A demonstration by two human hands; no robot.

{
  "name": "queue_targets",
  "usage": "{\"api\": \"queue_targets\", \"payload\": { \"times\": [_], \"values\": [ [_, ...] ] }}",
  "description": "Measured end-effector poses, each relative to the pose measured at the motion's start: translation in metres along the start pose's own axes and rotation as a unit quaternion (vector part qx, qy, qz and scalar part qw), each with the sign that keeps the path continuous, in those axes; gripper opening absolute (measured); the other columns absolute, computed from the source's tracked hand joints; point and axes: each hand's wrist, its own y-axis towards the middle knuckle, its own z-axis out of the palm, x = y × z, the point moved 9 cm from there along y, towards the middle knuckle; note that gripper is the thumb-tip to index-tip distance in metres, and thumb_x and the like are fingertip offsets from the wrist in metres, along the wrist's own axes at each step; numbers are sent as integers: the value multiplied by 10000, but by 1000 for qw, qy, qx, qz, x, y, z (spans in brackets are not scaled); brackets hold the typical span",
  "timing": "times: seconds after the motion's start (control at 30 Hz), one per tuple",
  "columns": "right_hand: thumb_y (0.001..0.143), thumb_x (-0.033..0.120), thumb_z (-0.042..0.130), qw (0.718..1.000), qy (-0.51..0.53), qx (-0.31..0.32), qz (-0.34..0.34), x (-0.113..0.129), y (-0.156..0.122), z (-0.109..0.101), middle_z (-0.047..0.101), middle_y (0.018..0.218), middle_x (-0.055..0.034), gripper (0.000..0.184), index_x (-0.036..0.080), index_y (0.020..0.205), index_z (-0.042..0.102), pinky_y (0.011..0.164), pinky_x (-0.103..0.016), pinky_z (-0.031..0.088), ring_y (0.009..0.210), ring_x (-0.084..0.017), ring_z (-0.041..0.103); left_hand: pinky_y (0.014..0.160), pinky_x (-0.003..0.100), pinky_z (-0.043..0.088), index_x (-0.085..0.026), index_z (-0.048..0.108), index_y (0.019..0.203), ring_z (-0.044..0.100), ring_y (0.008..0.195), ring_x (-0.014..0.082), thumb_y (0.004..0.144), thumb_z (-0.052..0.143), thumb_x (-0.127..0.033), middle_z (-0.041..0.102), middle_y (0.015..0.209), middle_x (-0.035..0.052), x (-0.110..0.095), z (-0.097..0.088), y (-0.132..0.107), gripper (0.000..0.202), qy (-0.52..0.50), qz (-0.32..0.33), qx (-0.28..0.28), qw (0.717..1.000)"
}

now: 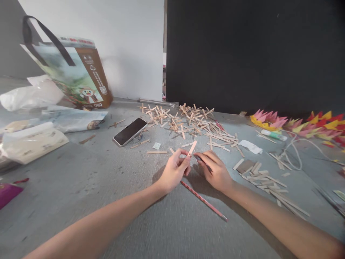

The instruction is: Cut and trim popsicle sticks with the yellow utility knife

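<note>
My left hand (176,168) is closed on a wooden craft stick (192,148), pinched between thumb and fingers with its free end pointing up and away. Close beside it, my right hand (215,169) grips a slim dark tool (198,158). The tool's tip is at the stick's lower part, near the left fingertips; its exact kind is mostly hidden by the fingers. Below the hands a red patterned pencil (204,201) lies slantwise on the grey table (121,216). Just beyond my hands are several loose craft sticks (156,152).
A heap of crossed sticks (172,120) spreads at the back, and more sticks (265,181) lie at the right. A phone (130,131) rests left of the heap. A carrier bag (72,75), plastic packaging (35,142), a glue tube (274,135) and folded-paper pieces (266,119) surround the area.
</note>
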Motion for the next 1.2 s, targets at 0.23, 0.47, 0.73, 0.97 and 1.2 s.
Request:
{"api": "queue_targets", "payload": {
  "times": [0.23,0.47,0.73,0.97,1.2],
  "values": [
    [1047,154,521,1000,10,0,-5,1,-1,1,657,1093,-107,362,255,1388,584,875,-417,515,987,-263,613,530,211,313,-197,514,1019,418,500,87,972,595,-488,509,544,-82,0,-4,0,306,13,2,-34,999],
    [1045,154,523,1000,4,-7,-9,2,-2,0,660,1071,-106,355,247,1380,592,863,-411,518,972,-260,616,540,227,324,-161,604,1139,435,524,97,960,600,-464,523,571,-65,7,-6,2,352,16,-11,-40,999],
    [1051,172,512,1000,5,-27,8,-1,-2,-2,663,1095,-108,347,260,1380,581,892,-417,522,1012,-260,635,531,223,310,-170,605,1056,447,525,95,960,615,-501,530,572,-62,8,-8,2,345,41,-10,-43,998],
    [1043,274,551,988,64,-95,107,-21,-10,-10,594,933,-40,432,249,1454,419,756,-352,523,804,-202,604,544,224,335,-192,539,892,468,522,94,949,620,-539,544,579,-56,9,-7,3,361,65,-14,-34,997],
    [1048,303,560,990,32,-74,117,-20,-6,-10,616,925,-28,151,256,1189,588,751,-324,500,790,-181,607,517,225,328,-189,549,892,445,505,96,962,593,-470,529,571,-58,9,2,1,293,118,-20,4,993]
  ]
}}
